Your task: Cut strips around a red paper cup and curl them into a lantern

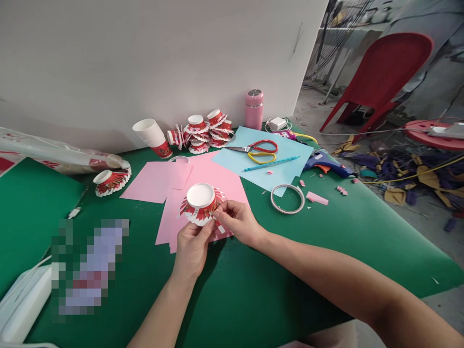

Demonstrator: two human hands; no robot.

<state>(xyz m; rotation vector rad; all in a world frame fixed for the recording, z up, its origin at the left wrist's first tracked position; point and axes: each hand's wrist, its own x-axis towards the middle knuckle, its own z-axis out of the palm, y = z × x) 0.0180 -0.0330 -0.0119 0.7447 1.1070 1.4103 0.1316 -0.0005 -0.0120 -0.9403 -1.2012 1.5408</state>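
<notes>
A red paper cup point(201, 197) with its side cut into fringed strips, white base up, is held over the pink paper sheets point(232, 186). My left hand point(192, 246) pinches its near edge between thumb and fingers. At the cup's right edge, my right hand point(237, 221) is closed on the fringe strips, fingertips pressed together. Farther back stands a pile of similar cut cups point(197, 124), with a stack of uncut cups point(150, 135) to its left. One more cut cup point(110, 181) lies at the left.
Scissors point(261, 149) and a blue pencil point(271, 163) lie on light blue paper point(286, 176). Nearby are a tape roll point(287, 211), pink paper scraps point(317, 198), a blue glue gun point(328, 163) and a pink flask point(254, 110). A white power strip point(27, 304) sits at the lower left.
</notes>
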